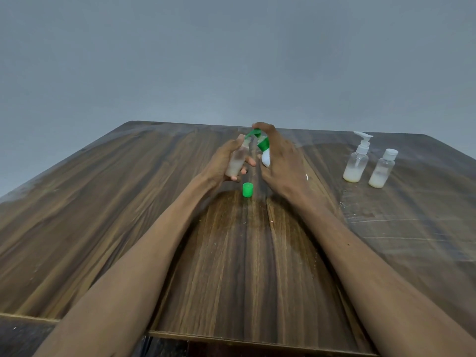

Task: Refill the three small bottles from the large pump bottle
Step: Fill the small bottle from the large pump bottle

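2 hands [257,161] gripping small bottle [237,161] and pump bottle [265,153], green cap [247,189] below, 2 bottles [368,166] right

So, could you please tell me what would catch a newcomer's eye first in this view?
Mid-table, the left hand holds a small clear bottle tilted under the green nozzle of the large pump bottle, which the right hand grips and presses. A loose green cap stands on the wooden table just in front of them. At the far right stand a small pump-top bottle and a white-capped bottle, both partly filled.
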